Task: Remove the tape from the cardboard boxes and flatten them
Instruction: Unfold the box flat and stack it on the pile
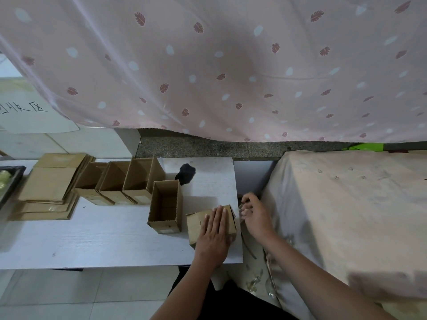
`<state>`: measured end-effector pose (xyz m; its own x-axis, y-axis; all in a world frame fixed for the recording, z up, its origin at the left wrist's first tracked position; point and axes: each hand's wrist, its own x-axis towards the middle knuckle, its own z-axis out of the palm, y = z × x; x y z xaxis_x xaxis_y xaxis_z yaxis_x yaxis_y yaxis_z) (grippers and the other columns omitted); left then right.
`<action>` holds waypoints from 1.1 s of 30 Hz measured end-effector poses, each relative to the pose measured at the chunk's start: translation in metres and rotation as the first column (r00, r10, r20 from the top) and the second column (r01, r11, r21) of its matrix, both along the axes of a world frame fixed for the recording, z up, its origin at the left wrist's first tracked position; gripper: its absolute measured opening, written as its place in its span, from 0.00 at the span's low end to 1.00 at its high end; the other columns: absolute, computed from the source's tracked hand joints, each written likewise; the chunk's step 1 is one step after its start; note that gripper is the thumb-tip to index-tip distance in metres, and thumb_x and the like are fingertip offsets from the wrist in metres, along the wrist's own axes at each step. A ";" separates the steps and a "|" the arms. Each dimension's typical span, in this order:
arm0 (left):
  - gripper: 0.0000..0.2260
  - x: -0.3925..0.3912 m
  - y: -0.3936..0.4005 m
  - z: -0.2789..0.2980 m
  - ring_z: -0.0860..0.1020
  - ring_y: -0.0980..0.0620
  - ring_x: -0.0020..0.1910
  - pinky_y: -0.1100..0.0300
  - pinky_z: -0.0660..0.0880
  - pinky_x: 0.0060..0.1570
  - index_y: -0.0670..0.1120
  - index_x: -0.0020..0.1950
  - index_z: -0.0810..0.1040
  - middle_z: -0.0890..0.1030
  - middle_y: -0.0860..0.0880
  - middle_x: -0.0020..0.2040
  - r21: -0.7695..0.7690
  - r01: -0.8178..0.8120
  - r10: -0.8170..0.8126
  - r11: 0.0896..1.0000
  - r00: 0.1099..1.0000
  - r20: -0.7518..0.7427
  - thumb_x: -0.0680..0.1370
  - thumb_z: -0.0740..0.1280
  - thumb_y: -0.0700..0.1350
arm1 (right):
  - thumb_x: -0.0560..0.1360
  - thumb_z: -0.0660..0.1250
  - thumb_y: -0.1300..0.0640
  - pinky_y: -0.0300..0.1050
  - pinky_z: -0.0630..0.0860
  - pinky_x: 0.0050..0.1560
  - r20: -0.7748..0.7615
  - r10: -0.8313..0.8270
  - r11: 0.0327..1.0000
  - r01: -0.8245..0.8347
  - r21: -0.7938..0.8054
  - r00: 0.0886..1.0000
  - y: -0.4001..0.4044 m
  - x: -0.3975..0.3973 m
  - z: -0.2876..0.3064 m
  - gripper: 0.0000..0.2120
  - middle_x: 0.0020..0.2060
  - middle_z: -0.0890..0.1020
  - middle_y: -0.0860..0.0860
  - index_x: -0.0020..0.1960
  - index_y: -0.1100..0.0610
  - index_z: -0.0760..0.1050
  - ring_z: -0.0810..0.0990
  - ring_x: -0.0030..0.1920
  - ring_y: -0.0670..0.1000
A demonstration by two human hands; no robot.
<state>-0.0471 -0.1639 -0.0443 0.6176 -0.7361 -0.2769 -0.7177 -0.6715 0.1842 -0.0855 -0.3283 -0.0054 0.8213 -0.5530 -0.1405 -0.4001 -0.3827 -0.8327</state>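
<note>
Head view looked down on the white table (104, 239), and most of what mattered sat low and right of centre. My left hand (213, 236) lay flat on the closed cardboard box (196, 224), fingers straight and pressing its top, so that grip was open; the hand covered much of the top face, and I could not see any seam under it. My right hand (255, 215) hovered just past the box's right edge, beyond the table's corner, its fingers curled and pinching a clear strip of tape (241, 207). The tape was thin and glassy, hard to follow, and I could not tell where it ended or whether it was joined to the box.

Just left of that box stood an open box (165, 207), upright and showing its inside. Toward the left of the frame three more open boxes (117, 181) stood side by side, touching, and beyond them a stack of flattened cardboard (49, 188) lay near the left edge. A black tray (11, 183) was cut off by the left border, its contents too blurred to name. A small dark lump (186, 173) lay on the table above the open box; I could not make out what it was. Shiny scraps (254, 282) on the floor at lower centre were partly hidden by my right forearm.
</note>
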 end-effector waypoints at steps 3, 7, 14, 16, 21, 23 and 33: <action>0.34 -0.001 0.000 -0.002 0.27 0.44 0.76 0.47 0.30 0.75 0.42 0.78 0.30 0.29 0.44 0.79 -0.015 -0.012 0.012 1.000 1.000 -0.005 0.78 0.33 0.59 | 0.77 0.63 0.72 0.47 0.80 0.55 -0.107 0.035 0.998 -0.041 -0.048 0.994 0.000 0.002 -0.004 0.25 0.46 0.79 0.50 0.69 0.53 0.75 0.78 0.48 0.49; 0.35 0.002 -0.007 0.001 0.29 0.42 0.77 0.45 0.30 0.76 0.41 0.78 0.30 0.30 0.42 0.79 -0.012 -0.048 0.047 0.999 0.999 -0.010 0.83 0.45 0.58 | 0.80 0.62 0.67 0.49 0.81 0.58 -0.165 0.020 1.000 -0.016 0.025 0.986 -0.001 0.010 -0.004 0.12 0.53 0.83 0.55 0.58 0.60 0.82 0.83 0.52 0.51; 0.46 0.020 -0.018 0.015 0.40 0.40 0.81 0.43 0.36 0.76 0.49 0.80 0.31 0.42 0.39 0.82 0.028 -0.058 0.058 0.998 0.998 0.013 0.80 0.66 0.53 | 0.79 0.63 0.65 0.48 0.84 0.47 -0.129 -0.028 0.963 0.062 0.263 0.991 0.004 0.018 0.015 0.12 0.40 0.85 0.53 0.42 0.55 0.82 0.86 0.37 0.49; 0.47 0.025 -0.019 0.018 0.44 0.41 0.81 0.45 0.40 0.78 0.50 0.81 0.32 0.47 0.41 0.81 -0.023 -0.088 0.088 0.996 0.996 -0.009 0.79 0.68 0.55 | 0.78 0.65 0.62 0.47 0.84 0.46 -0.103 -0.026 0.934 0.061 0.353 0.994 0.006 0.020 0.023 0.11 0.39 0.86 0.53 0.41 0.55 0.83 0.87 0.39 0.49; 0.49 0.035 -0.020 0.026 0.55 0.41 0.77 0.48 0.56 0.75 0.50 0.82 0.38 0.54 0.42 0.78 -0.167 -0.166 0.156 0.972 0.985 -0.073 0.75 0.70 0.59 | 0.77 0.69 0.62 0.43 0.83 0.49 -0.028 0.087 0.867 -0.062 0.495 0.996 0.003 0.020 0.041 0.11 0.50 0.84 0.49 0.51 0.48 0.85 0.86 0.48 0.48; 0.49 0.037 -0.018 0.028 0.58 0.42 0.76 0.50 0.61 0.72 0.50 0.82 0.43 0.56 0.43 0.77 -0.237 -0.185 0.161 0.954 0.980 -0.116 0.73 0.73 0.57 | 0.78 0.66 0.65 0.44 0.83 0.52 -0.033 0.155 0.853 -0.117 0.509 0.987 0.000 0.023 0.048 0.16 0.52 0.84 0.49 0.52 0.47 0.86 0.86 0.49 0.49; 0.47 0.044 -0.009 0.029 0.61 0.46 0.74 0.54 0.63 0.71 0.44 0.79 0.56 0.61 0.46 0.76 -0.358 -0.261 0.174 0.896 0.950 -0.258 0.68 0.79 0.49 | 0.71 0.77 0.59 0.33 0.77 0.49 -0.165 0.323 0.945 -0.308 0.110 0.932 -0.004 0.032 0.056 0.04 0.41 0.86 0.45 0.45 0.52 0.86 0.83 0.45 0.42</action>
<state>-0.0035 -0.1731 -0.0149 0.7326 -0.6652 -0.1444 -0.4755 -0.6518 0.5908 -0.0538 -0.3325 0.0502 0.9088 -0.2505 -0.3337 -0.4144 -0.4479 -0.7923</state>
